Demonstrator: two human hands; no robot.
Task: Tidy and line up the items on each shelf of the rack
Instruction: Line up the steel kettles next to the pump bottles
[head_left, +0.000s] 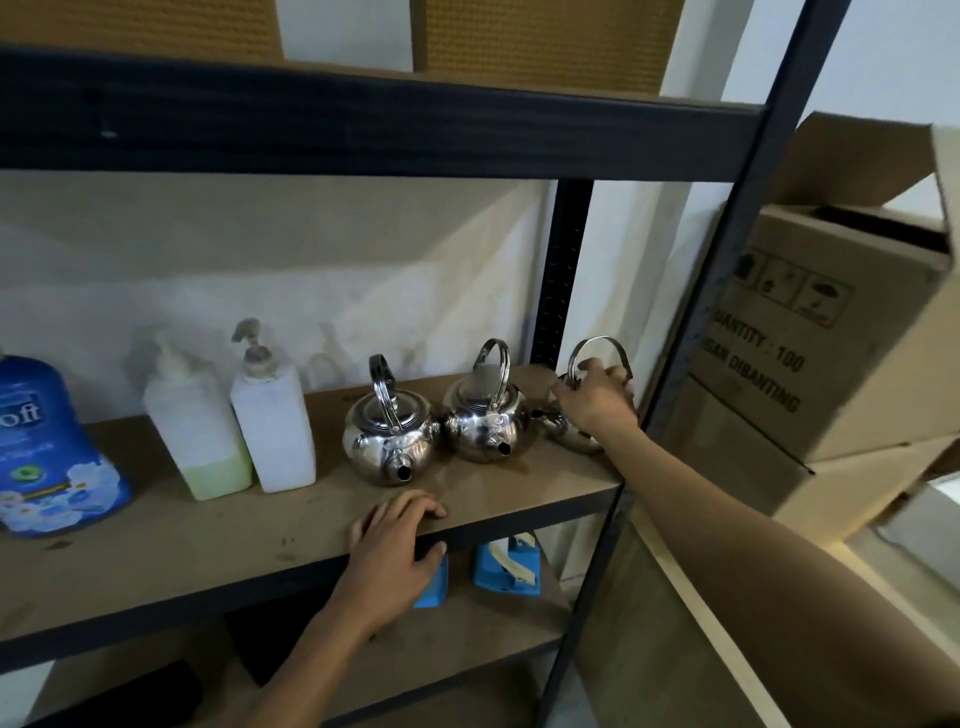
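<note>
Rightmost kettle (569, 436) is mostly buried under the right hand (597, 400), so I can't tell if the fingers actually grip the handle or just touch it. The blue bottle (52, 447) on the left runs off the frame, and its label only shows "oft". Down below, the left blue gadget (432, 590) sits half behind the left hand (395, 551), and the right blue gadget (506, 569) has its top cut off by the shelf (208, 540). The cardboard box (831, 364) print is smeary.
</note>
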